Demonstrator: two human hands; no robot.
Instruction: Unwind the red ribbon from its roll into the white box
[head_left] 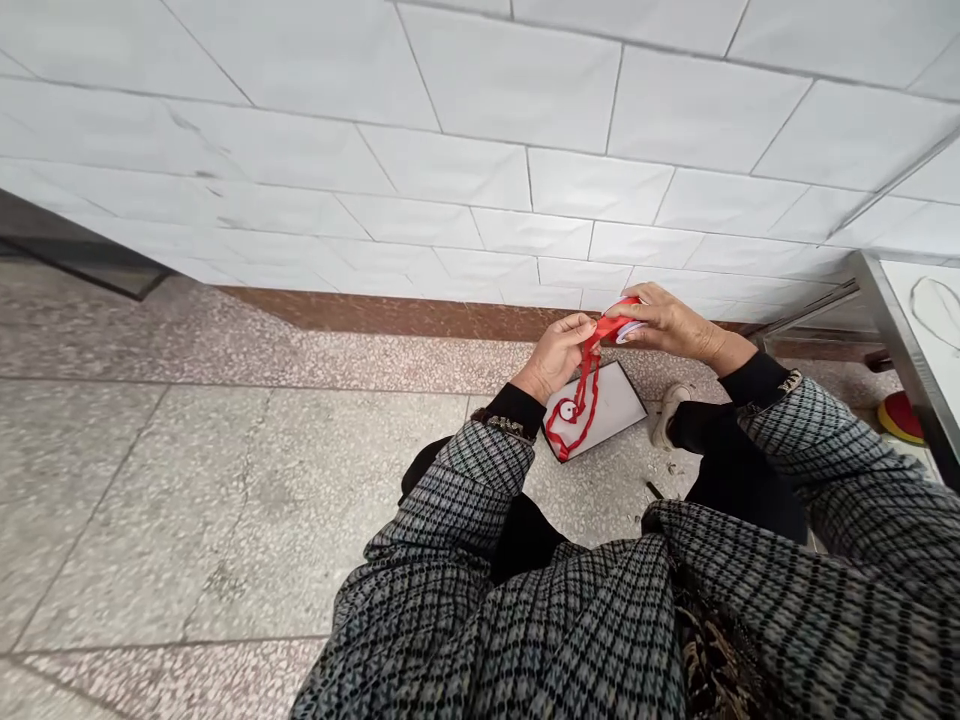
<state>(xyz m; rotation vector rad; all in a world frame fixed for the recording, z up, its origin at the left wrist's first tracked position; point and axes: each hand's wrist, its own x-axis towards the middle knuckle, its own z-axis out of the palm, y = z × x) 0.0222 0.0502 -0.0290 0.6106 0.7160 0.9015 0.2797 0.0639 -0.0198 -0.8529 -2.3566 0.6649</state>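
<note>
Checked jacket [517, 620] fabric lay nearest the head camera, across the bottom of the view; beyond it, both hands were raised in front of a white tiled wall [570, 180], close together and above a dark-edged white panel [615, 400] on the speckled floor [337, 500]; whether this panel was a shallow tray or a flat board could not be told.

Left hand [561, 355]: thumb and fingers pinched a red ribbon [563, 452] just beside the spool; right hand [666, 322]: fingers curled around the ribbon spool [631, 332], gripping it by its pale rim; the ribbon ran between the hands, and slack strands hung from them to the panel, lying in loops around a white disc [568, 409].

For sound handling, the judgement was as follows: the spool called for a steady grip by its rims, leaving the red layers free; the pinch needed light, even tension, with the ribbon flat and square to the spool; the hanging strands appeared twisted and so merited straightening before passing through the fingers; excess slack risked a snag at the disc; the loops were best left spread apart.
</note>
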